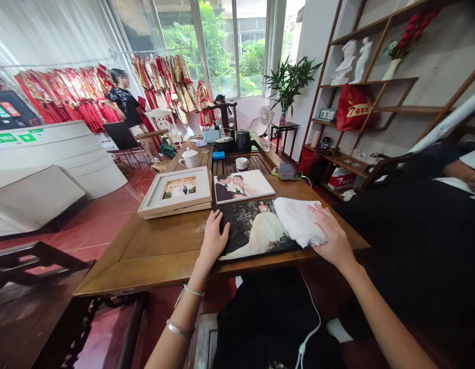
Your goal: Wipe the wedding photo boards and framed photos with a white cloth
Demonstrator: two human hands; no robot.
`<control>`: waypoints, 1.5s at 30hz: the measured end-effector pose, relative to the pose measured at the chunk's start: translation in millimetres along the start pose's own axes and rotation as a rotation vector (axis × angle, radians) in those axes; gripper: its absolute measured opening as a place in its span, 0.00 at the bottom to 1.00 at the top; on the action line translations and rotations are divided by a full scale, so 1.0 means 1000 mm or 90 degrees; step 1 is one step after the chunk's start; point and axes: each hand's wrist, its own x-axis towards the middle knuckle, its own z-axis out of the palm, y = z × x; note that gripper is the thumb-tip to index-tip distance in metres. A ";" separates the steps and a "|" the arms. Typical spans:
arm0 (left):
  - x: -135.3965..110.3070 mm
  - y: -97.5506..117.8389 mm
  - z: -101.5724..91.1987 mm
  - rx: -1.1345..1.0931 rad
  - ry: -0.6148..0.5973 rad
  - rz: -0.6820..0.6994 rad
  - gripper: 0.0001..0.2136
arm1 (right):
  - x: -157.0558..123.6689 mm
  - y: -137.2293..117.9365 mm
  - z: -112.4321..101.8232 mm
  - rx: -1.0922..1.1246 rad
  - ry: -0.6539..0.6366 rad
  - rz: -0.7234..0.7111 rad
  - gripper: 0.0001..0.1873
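Note:
A photo panel [248, 230] with a person in a long white gown on a dark background lies flat at the table's near side. My left hand [215, 236] rests along its left edge, fingers stretched and thumb apart. In my right hand [331, 233] is a white cloth [296, 218], bunched and pressed on the panel's right part, which it hides. Just beyond lies a lighter photo panel [256, 192] with a couple on it. To its left, a pale framed photo [179, 190] sits on top of another frame.
A white lidded cup [189, 158], a small white cup [242, 163] and a dark kettle [243, 139] stand farther back on the wooden table [145, 246]. A phone [287, 171] with a cable lies at the right. A person in black sits close on the right; another stands by the clothes racks.

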 end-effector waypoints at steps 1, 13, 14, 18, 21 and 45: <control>0.001 0.001 0.001 0.004 -0.004 -0.001 0.20 | 0.001 0.001 0.001 0.016 -0.024 0.013 0.22; -0.010 -0.003 -0.007 -0.058 -0.006 -0.029 0.23 | 0.005 0.005 0.010 0.066 -0.083 0.085 0.28; -0.011 -0.002 -0.007 -0.057 -0.009 -0.031 0.23 | 0.005 0.004 0.010 0.068 -0.083 0.087 0.28; -0.012 0.001 -0.005 -0.042 -0.029 -0.026 0.26 | 0.007 0.007 0.010 0.066 -0.107 0.078 0.27; -0.010 0.001 -0.005 -0.036 -0.029 -0.017 0.26 | 0.013 0.013 0.012 0.058 -0.128 0.072 0.26; -0.008 0.001 -0.004 -0.107 -0.003 -0.055 0.27 | 0.037 0.009 0.038 -0.019 -0.145 0.063 0.30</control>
